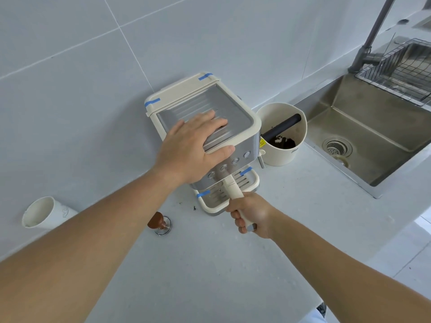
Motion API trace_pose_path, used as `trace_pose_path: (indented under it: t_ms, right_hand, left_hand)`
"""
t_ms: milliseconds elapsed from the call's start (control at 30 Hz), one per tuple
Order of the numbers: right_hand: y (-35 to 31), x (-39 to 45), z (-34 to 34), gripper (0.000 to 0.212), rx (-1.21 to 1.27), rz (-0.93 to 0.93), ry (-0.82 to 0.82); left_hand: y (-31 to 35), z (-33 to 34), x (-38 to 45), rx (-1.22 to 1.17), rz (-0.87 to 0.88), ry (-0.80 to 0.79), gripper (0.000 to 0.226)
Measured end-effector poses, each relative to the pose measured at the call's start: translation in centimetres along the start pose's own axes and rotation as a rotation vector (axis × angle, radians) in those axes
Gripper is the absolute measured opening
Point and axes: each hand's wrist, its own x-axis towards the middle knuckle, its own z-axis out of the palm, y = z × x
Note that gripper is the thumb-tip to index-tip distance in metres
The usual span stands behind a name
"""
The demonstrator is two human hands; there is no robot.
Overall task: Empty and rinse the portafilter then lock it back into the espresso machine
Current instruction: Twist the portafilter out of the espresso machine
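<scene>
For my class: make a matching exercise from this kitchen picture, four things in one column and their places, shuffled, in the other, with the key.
Things:
1. left hand
2. right hand
3. tamper
4. knock box

Places:
A. between espresso machine and sink
B. flat on the machine's top
C. around the portafilter handle
D. on the counter, front-left of the machine

Pairs: 1-B, 2-C, 3-D, 4-A

Pale speckled surface point(291, 194), espresso machine point(233, 159), knock box point(279, 155), tamper point(161, 223), white cup point(44, 213) apparently tipped over, stray grounds point(194, 208)

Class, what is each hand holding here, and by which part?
Right hand grips the portafilter by its handle. Left hand holds nothing, pressing flat atop the espresso machine.
</scene>
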Motion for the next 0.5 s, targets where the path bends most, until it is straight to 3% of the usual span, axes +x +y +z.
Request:
trace_pose_path:
  t_ms: [233, 500]
  right_hand:
    - [0.4, 0.1, 0.9, 0.011, 0.021, -0.021, 0.061]
    - [2.3, 2.5, 9.7, 0.013, 0.387, -0.054, 0.167]
  left_hand:
    - [0.2, 0.0, -0.1, 0.003, 0.001, 0.002, 0.062]
    - [-0.2, -0.2, 0.0, -0.014, -0.021, -0.032, 0.062]
